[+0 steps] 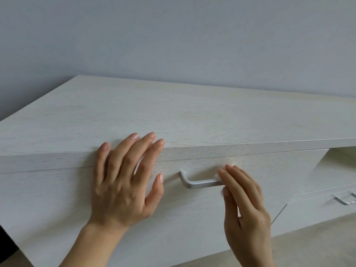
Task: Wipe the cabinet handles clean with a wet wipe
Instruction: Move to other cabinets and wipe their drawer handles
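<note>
1. Two bare hands work at the front of a pale wood-grain cabinet (57, 199). The right hand (244, 205) is nearest, at the right end of the brushed silver bar handle (200, 184).
2. Its grip is clenched: fingers above and thumb below pinch a white wet wipe (217, 176) round that end of the handle. Only small bits of the wipe show.
3. Left of the handle, the left hand (123, 182) lies flat on the drawer front with its grip released. The fingers are straight and spread, the thumb tip is just beside the handle's left bend, and the fingertips reach the cabinet's top edge.
4. Right of and below the handle, a second silver handle (343, 200) sits on a lower drawer, cut off by the frame edge.
5. Above and right of the handle is an open niche (342, 157).
6. Beyond the handle, the cabinet top (173, 112) runs back to a grey-blue wall (173, 35).
</note>
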